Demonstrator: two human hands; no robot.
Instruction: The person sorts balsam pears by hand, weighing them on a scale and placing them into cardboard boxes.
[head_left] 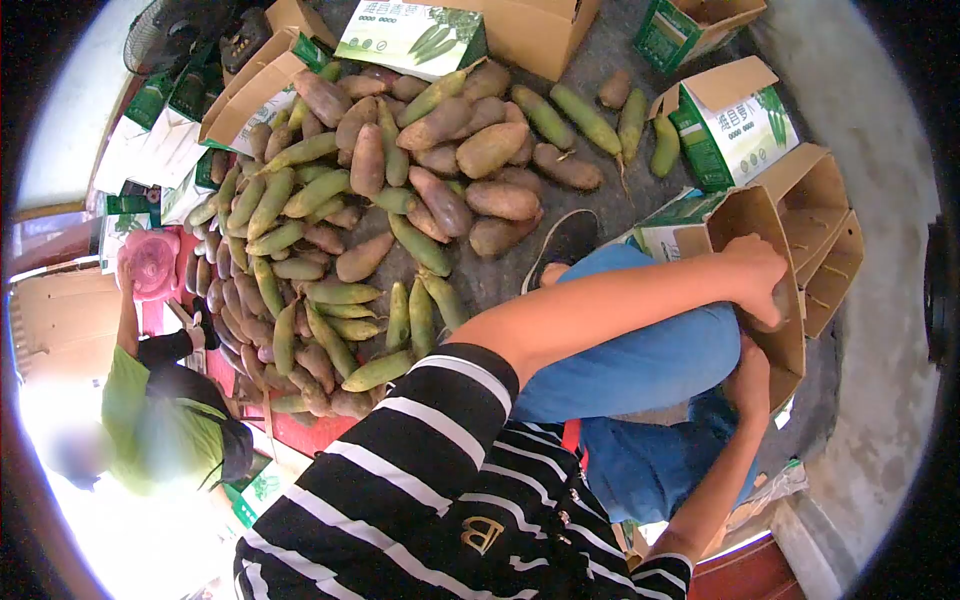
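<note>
My left hand [757,282] reaches into the mouth of an open cardboard box [788,350] beside my raised knee. Its fingers curl downward around something hidden in the shadow. Lower down, my right hand [748,382] is at the same box, its fingers mostly hidden by the knee and the box's inside. Left of my legs, a large pile of green radishes [270,205] and brownish-red radishes [500,200] lies on the dark floor.
Green and white printed cartons [735,125] stand at the upper right, another [410,38] at the top. A concrete wall [880,250] runs along the right. At left, a person in a green shirt [165,430] bends beside a pink basin [150,265]. A fan [165,38] is at the upper left.
</note>
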